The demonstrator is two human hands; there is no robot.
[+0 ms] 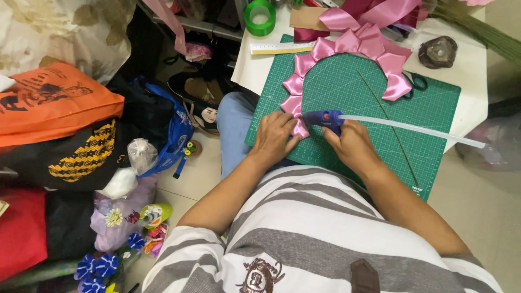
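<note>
My left hand (274,135) presses down on the lower end of a pink satin ribbon arc (347,51) made of folded petals, which curves over a green cutting mat (434,108). My right hand (353,144) grips a blue glue gun (324,118) with its nozzle pointing left at the ribbon end near my left fingers. A long white glue stick (412,129) sticks out of the gun's back to the right. A thin green stem (385,111) lies diagonally on the mat.
A ruler (279,48), a green tape roll (259,17), loose pink ribbon (374,11) and a dark round object (437,51) lie on the white table (472,70). Left on the floor are bags: orange (51,103), black, blue, plus fabric flowers (97,267).
</note>
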